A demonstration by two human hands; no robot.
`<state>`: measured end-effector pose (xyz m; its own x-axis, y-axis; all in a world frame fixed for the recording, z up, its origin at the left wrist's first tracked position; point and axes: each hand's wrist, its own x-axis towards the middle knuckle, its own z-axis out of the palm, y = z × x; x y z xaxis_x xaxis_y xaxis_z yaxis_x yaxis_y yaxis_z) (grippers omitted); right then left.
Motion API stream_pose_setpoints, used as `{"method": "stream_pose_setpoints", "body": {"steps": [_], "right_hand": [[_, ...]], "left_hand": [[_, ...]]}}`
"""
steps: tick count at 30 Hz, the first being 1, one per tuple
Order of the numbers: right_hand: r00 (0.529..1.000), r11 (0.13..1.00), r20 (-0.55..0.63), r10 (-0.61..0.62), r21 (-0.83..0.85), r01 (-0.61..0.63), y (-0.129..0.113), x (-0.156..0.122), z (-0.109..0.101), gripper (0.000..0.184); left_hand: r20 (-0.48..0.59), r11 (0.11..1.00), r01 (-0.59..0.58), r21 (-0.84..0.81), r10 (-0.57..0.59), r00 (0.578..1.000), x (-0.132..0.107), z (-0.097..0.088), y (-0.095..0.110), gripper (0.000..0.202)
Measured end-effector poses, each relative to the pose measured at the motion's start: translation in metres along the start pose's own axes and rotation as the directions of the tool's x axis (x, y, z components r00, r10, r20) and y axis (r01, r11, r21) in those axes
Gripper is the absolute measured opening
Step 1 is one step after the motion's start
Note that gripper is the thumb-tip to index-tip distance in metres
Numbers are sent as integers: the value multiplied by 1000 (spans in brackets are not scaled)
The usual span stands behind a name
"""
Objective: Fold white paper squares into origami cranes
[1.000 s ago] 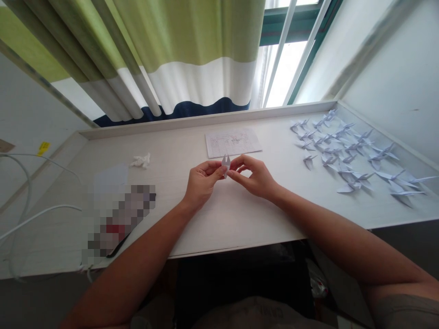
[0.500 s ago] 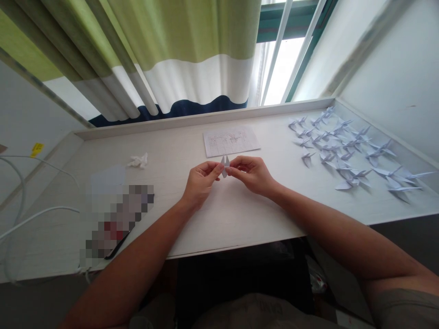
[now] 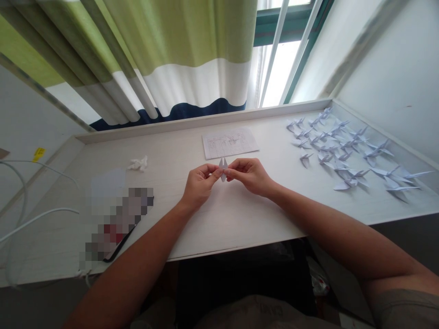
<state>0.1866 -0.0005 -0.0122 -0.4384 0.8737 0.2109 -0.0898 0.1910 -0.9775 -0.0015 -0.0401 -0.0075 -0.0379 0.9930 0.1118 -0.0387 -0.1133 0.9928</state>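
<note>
A small folded piece of white paper (image 3: pixel 223 164), diamond-shaped with a slit at its far end, is held up above the middle of the desk. My left hand (image 3: pixel 202 185) pinches its left edge between thumb and fingers. From the other side, my right hand (image 3: pixel 252 176) pinches the right edge. Just beyond the fingers lies a paper pad with a printed grid (image 3: pixel 229 142). Several folded white paper cranes (image 3: pixel 343 146) stand in a cluster on the right part of the desk.
On the left lie a crumpled tissue (image 3: pixel 138 163), pale paper sheets (image 3: pixel 109 180) and a pixelated flat object with a dark edge (image 3: pixel 123 228). White cables (image 3: pixel 41 224) cross the left side. A raised rim (image 3: pixel 154 127) borders the white desk before a curtain (image 3: pixel 192 45).
The folded paper has turned slightly in my fingertips, and its slit faces the camera more plainly. Both hands keep their pinch in nearly the same place. The camera view has shifted a little.
</note>
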Motion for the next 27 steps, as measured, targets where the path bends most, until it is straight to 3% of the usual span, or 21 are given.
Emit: {"method": "stream_pose_setpoints", "body": {"steps": [5,11,17,27], "right_hand": [[999,999,34,32,14,-32,3,3,-1,40],[1000,1000,8,-22,-16,22,7,4,-3,39],[998,996,-11,-69,-58,68,9,3,-2,36],[982,978,-28,-189,-94,186,-2,1,-6,26]], "left_hand": [[-20,998,-17,59,19,1000,1,-1,-4,30],[-1,992,-77,102,78,997,2,-3,-6,26],[28,992,-64,112,61,998,0,-2,-3,22],[5,931,-262,253,270,963,-8,2,7,13]]}}
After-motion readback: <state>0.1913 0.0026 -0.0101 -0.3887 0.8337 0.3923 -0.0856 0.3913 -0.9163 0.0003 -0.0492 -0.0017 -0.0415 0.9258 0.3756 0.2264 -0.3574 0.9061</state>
